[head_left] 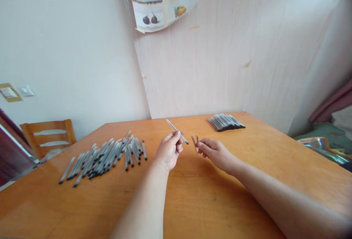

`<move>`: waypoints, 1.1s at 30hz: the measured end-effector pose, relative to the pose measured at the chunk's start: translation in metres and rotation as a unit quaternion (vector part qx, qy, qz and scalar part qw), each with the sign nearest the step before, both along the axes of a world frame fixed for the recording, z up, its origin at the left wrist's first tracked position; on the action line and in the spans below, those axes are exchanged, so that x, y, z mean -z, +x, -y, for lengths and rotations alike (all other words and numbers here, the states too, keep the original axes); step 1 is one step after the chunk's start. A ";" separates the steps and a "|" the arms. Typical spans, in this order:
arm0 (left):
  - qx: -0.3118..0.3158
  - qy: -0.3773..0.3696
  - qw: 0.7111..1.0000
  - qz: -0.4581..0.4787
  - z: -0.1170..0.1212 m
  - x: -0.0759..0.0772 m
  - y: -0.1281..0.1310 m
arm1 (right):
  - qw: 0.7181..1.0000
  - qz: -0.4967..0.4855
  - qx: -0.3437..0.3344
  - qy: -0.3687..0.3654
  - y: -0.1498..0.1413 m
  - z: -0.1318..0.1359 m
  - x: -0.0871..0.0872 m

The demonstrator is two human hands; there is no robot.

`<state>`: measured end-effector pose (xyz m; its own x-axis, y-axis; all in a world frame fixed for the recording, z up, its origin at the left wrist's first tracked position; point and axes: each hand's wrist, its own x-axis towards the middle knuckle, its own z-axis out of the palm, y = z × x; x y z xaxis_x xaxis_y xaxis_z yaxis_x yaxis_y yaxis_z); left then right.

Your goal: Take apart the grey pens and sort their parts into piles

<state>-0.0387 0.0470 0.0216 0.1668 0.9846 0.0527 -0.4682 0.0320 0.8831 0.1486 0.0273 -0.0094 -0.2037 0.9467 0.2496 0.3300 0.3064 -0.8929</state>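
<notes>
My left hand is closed around a pen with a clear grey barrel and a black end. The pen slants, its pointed end up to the left and its black end toward my right hand. A short way to the right, my right hand pinches two slim, dark-tipped sticks, too small and blurred to name. Both hands are above the wooden table, apart from each other. Left of my left hand, a loose pile of similar pens lies on the table.
A neat row of pens lies near the table's back right edge. A wooden chair stands beyond the left edge. The wall behind carries a fruit poster. Beyond the right edge is a shiny, clear object, only partly seen.
</notes>
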 end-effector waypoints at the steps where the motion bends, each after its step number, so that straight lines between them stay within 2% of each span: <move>1: 0.005 0.005 1.000 -0.005 0.002 0.000 0.002 | 0.999 -0.028 -0.022 -0.016 -0.004 0.004 -0.001; 6: 0.035 0.019 0.999 -0.030 0.006 0.000 0.008 | 0.987 -0.120 -0.072 -0.073 -0.013 0.016 -0.009; 14: 0.066 0.035 0.997 -0.036 0.008 0.003 0.010 | 0.985 -0.142 -0.062 -0.078 -0.010 0.016 -0.011; 22: 0.053 0.042 0.997 -0.048 0.009 0.003 0.014 | 0.995 -0.098 -0.018 -0.017 -0.011 0.015 -0.009; 29: 0.026 0.039 0.997 -0.053 0.009 0.006 0.018 | 0.995 0.012 0.058 0.076 -0.013 0.018 -0.011; 33: 0.020 0.040 0.998 -0.040 0.008 0.006 0.017 | 0.996 -0.007 0.049 0.081 -0.013 0.019 -0.012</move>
